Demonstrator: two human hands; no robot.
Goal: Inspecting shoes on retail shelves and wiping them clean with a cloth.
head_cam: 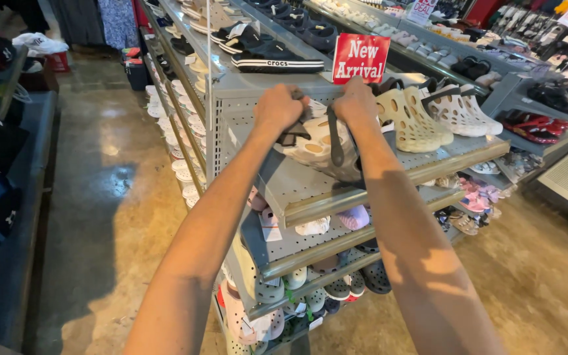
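**Clog gripped over shelf edge**

A cream clog [317, 148] is held by both hands: left hand [277, 108] and right hand [356, 102] are closed on its top, strap hanging between. It is tilted over the grey shelf [297, 190], directly below both hands.

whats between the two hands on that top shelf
In the head view, a cream perforated clog with a dark heel strap sits between the left hand and right hand; both grip it on the grey shelf.
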